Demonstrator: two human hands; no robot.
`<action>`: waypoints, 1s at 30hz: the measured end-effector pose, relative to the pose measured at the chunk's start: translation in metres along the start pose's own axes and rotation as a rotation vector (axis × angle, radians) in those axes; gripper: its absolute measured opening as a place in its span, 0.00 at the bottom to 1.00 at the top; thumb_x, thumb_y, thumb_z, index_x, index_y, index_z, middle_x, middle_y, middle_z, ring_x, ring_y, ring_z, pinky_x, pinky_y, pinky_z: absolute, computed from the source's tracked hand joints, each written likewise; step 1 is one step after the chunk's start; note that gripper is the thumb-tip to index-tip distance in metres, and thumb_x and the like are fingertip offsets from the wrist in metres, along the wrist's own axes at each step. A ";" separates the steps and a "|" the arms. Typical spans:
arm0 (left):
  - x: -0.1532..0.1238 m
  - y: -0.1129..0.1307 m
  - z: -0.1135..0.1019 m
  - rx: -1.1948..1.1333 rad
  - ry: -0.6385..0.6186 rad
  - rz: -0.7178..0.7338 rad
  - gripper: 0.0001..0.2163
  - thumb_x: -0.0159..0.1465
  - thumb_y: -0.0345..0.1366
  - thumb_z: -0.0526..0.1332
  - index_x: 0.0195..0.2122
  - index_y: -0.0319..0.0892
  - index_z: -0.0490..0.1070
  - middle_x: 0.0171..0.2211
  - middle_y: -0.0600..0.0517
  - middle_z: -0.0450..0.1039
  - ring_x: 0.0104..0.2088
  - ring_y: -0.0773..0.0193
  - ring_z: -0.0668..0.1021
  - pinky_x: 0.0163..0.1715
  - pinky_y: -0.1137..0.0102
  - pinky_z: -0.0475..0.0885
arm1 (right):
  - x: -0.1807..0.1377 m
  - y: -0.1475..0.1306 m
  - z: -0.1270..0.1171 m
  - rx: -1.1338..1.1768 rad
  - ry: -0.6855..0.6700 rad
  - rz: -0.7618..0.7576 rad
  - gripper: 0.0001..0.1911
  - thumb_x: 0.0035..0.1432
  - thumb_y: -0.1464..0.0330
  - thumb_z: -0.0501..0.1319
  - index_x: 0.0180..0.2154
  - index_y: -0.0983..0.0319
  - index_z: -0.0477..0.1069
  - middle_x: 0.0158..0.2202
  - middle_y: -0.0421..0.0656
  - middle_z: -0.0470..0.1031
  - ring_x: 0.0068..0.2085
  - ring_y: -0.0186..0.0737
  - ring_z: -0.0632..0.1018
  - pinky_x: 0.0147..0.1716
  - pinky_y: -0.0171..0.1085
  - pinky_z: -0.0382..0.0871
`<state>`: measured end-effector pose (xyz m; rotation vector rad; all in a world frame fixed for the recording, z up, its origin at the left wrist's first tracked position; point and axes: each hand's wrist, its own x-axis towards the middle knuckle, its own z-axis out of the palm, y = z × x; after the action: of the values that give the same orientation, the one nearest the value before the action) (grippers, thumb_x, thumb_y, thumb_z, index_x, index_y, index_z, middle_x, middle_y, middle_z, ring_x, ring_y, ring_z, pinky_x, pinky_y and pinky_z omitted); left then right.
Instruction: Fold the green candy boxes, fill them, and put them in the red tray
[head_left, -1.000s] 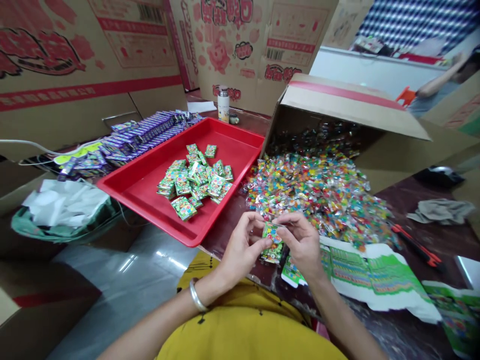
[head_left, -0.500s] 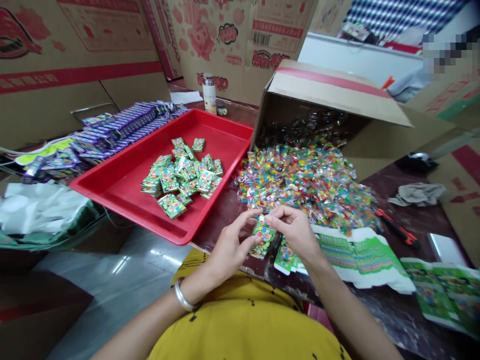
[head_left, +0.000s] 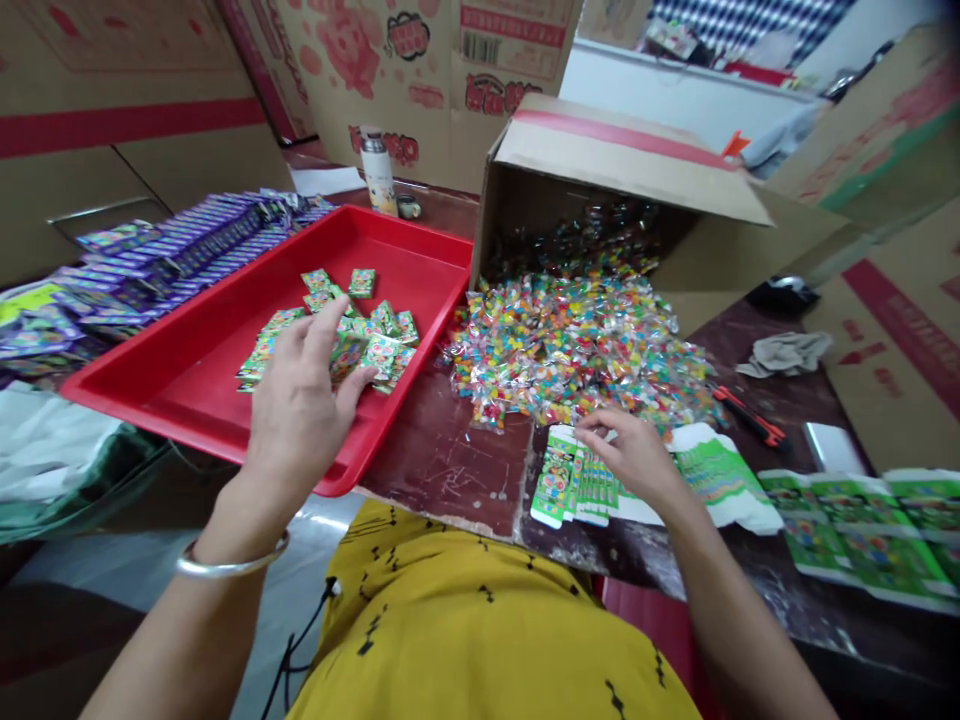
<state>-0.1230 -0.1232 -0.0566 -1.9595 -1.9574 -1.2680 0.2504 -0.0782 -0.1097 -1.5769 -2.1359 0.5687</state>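
Observation:
My left hand (head_left: 296,400) is over the red tray (head_left: 187,420), fingers spread, with nothing seen in its grasp. Beneath and beyond it lies a pile of small green candy boxes (head_left: 381,352), partly hidden by the fingers. At the table's front, my right hand (head_left: 634,455) has thumb and index fingertips close together at the top corner of a green flat carton (head_left: 555,478). That carton lies at the left end of a fanned row of flat cartons (head_left: 596,490), partly covered by this hand. Clear candy packets (head_left: 570,350) are heaped just behind.
The packets spill from a cardboard box (head_left: 637,150) on its side. Purple packs (head_left: 187,245) line the tray's far left. A bottle (head_left: 377,175) stands behind the tray. To the right are a red-and-black tool (head_left: 750,415), a cloth (head_left: 784,353) and green sheets (head_left: 862,540).
My left hand has moved from the green box at the table edge to over the tray. My right hand has left that box for the flat cartons. The view has shifted right.

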 end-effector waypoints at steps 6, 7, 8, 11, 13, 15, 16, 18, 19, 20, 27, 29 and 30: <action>-0.065 0.065 0.081 -0.220 -0.461 0.263 0.36 0.58 0.42 0.69 0.64 0.43 0.56 0.62 0.39 0.62 0.64 0.45 0.64 0.62 0.49 0.63 | -0.015 0.001 0.023 -0.423 -0.133 0.017 0.23 0.55 0.54 0.65 0.49 0.57 0.75 0.49 0.48 0.74 0.44 0.50 0.78 0.38 0.40 0.68; -0.079 0.077 0.098 -0.236 -0.578 0.285 0.38 0.55 0.44 0.71 0.64 0.42 0.55 0.62 0.38 0.62 0.64 0.44 0.63 0.61 0.48 0.63 | -0.016 0.000 0.026 -0.441 -0.126 0.017 0.24 0.54 0.53 0.66 0.50 0.57 0.74 0.50 0.48 0.73 0.45 0.50 0.78 0.38 0.40 0.68; -0.091 0.086 0.112 -0.244 -0.650 0.296 0.40 0.53 0.45 0.72 0.63 0.42 0.56 0.62 0.37 0.62 0.65 0.42 0.62 0.61 0.47 0.63 | -0.017 -0.001 0.029 -0.440 -0.116 0.017 0.24 0.53 0.54 0.67 0.49 0.57 0.73 0.49 0.48 0.73 0.44 0.49 0.78 0.37 0.39 0.68; -0.108 0.094 0.137 -0.245 -0.719 0.272 0.42 0.50 0.43 0.74 0.63 0.42 0.56 0.61 0.36 0.63 0.65 0.41 0.61 0.63 0.46 0.60 | -0.017 0.000 0.032 -0.316 -0.030 0.035 0.18 0.53 0.54 0.67 0.41 0.58 0.73 0.42 0.45 0.74 0.37 0.45 0.77 0.34 0.38 0.66; -0.109 0.092 0.139 -0.275 -0.700 0.252 0.41 0.52 0.43 0.73 0.63 0.41 0.55 0.61 0.36 0.63 0.65 0.41 0.62 0.63 0.47 0.59 | -0.016 0.000 0.033 -0.111 0.047 0.079 0.14 0.56 0.54 0.65 0.33 0.59 0.71 0.31 0.41 0.74 0.28 0.40 0.74 0.29 0.37 0.64; -0.107 0.090 0.133 -0.327 -0.671 0.222 0.40 0.55 0.45 0.70 0.64 0.41 0.54 0.61 0.35 0.63 0.64 0.42 0.64 0.62 0.48 0.61 | -0.014 -0.004 0.034 0.187 0.092 0.140 0.15 0.59 0.54 0.62 0.29 0.59 0.68 0.22 0.37 0.69 0.22 0.36 0.69 0.24 0.36 0.61; -0.105 0.089 0.129 -0.353 -0.660 0.201 0.39 0.56 0.46 0.69 0.64 0.41 0.53 0.61 0.36 0.64 0.62 0.43 0.66 0.61 0.49 0.63 | -0.013 -0.008 0.034 0.344 0.099 0.171 0.16 0.59 0.54 0.61 0.28 0.59 0.67 0.20 0.35 0.66 0.20 0.35 0.67 0.21 0.35 0.59; -0.103 0.091 0.121 -0.393 -0.638 0.134 0.36 0.59 0.46 0.66 0.65 0.42 0.54 0.60 0.37 0.65 0.60 0.44 0.69 0.59 0.50 0.66 | -0.010 -0.019 0.035 0.608 0.088 0.229 0.17 0.58 0.54 0.63 0.28 0.59 0.65 0.17 0.33 0.64 0.17 0.34 0.66 0.17 0.33 0.57; -0.101 0.092 0.118 -0.415 -0.625 0.096 0.34 0.61 0.45 0.65 0.65 0.43 0.55 0.59 0.37 0.66 0.59 0.45 0.70 0.58 0.51 0.67 | -0.009 -0.025 0.036 0.703 0.082 0.252 0.17 0.57 0.54 0.64 0.28 0.59 0.65 0.17 0.33 0.64 0.16 0.33 0.66 0.16 0.33 0.56; -0.098 0.092 0.115 -0.447 -0.609 0.055 0.31 0.62 0.43 0.64 0.65 0.43 0.56 0.59 0.38 0.66 0.59 0.47 0.70 0.58 0.52 0.67 | -0.009 -0.031 0.037 0.779 0.081 0.265 0.17 0.57 0.54 0.64 0.28 0.59 0.65 0.17 0.33 0.64 0.16 0.33 0.66 0.15 0.33 0.57; -0.069 0.083 0.087 -1.188 -0.827 -0.382 0.25 0.62 0.40 0.65 0.60 0.42 0.67 0.54 0.43 0.74 0.55 0.50 0.75 0.58 0.54 0.67 | -0.023 -0.056 0.038 0.843 -0.130 -0.048 0.19 0.62 0.58 0.61 0.53 0.57 0.69 0.29 0.38 0.73 0.26 0.35 0.73 0.25 0.35 0.68; -0.066 0.078 0.080 -1.323 -0.930 -0.443 0.23 0.62 0.40 0.65 0.58 0.41 0.69 0.52 0.43 0.75 0.53 0.51 0.76 0.57 0.56 0.67 | -0.024 -0.059 0.035 0.811 -0.203 -0.095 0.19 0.59 0.61 0.66 0.50 0.56 0.68 0.28 0.36 0.72 0.26 0.34 0.72 0.26 0.34 0.66; -0.066 0.077 0.077 -1.350 -0.973 -0.447 0.23 0.61 0.40 0.66 0.57 0.41 0.70 0.51 0.44 0.75 0.52 0.52 0.76 0.56 0.58 0.67 | -0.022 -0.060 0.033 0.792 -0.241 -0.097 0.17 0.57 0.62 0.67 0.47 0.57 0.68 0.27 0.35 0.71 0.26 0.34 0.72 0.25 0.33 0.65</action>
<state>-0.0090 -0.1427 -0.1098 -3.3294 -2.1197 -2.5786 0.1909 -0.1184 -0.1062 -0.9859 -1.7667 1.4099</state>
